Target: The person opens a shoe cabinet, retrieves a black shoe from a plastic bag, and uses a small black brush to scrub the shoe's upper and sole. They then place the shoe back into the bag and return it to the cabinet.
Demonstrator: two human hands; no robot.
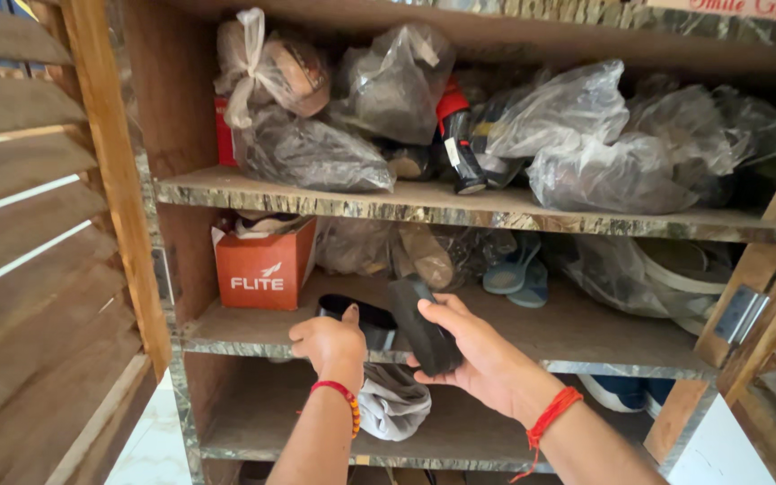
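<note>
Wooden shelves: right hand grips one black shoe; left hand closed on another black shoe; one orange box.

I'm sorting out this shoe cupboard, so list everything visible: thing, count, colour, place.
Black shoes: two, black, middle shelf front, one in each hand.
Shoebox: one, orange, middle shelf left.
Bagged shoes: several, clear grey plastic bags, top shelf.
Slippers: one pair, blue, middle shelf back.
Cloth bundle: one, grey, lower shelf.
Louvred door: one, brown wood, open at left.
Left hand: on the flat-lying shoe; red bead bracelet.
Right hand: gripping the upright shoe; red thread wristband.
</note>
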